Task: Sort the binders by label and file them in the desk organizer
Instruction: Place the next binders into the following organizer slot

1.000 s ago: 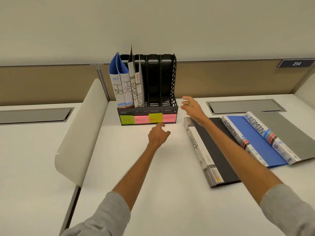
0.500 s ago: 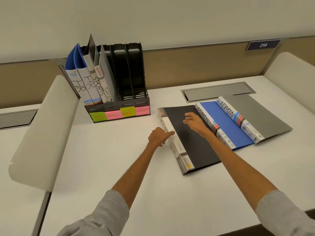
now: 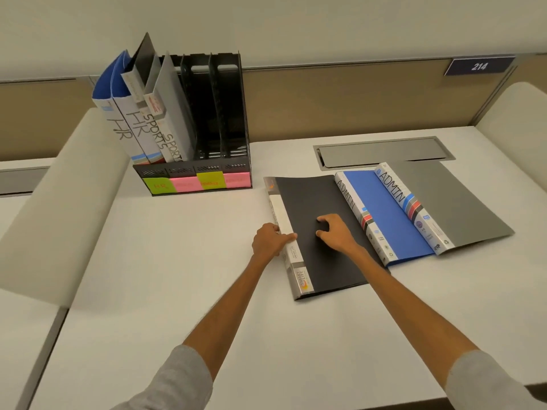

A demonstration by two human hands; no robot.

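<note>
A black desk organizer [image 3: 192, 170] with four coloured sticky labels stands at the back left. Two HR binders [image 3: 120, 133] fill its leftmost slot and two SPORTS binders [image 3: 157, 130] lean in the second; the two right slots hold nothing. A black binder [image 3: 310, 199] lies flat on the desk. My left hand [image 3: 270, 241] grips its white spine at the left edge, thumb on top. My right hand [image 3: 336, 233] rests on its cover with bent fingers. A blue ADMIN binder [image 3: 384, 214] and a grey ADMIN binder [image 3: 453, 202] lie overlapped to the right.
A rounded white divider [image 3: 59, 202] borders the desk on the left, another [image 3: 521, 113] on the right. A grey cable hatch [image 3: 384, 150] sits behind the flat binders. A plate reading 214 [image 3: 478, 66] hangs on the brown partition. The desk's front edge is near my elbows.
Both hands have moved from in front of the organizer to the black binder. The left hand now holds its spine and the right lies on its cover. My view swung right.
</note>
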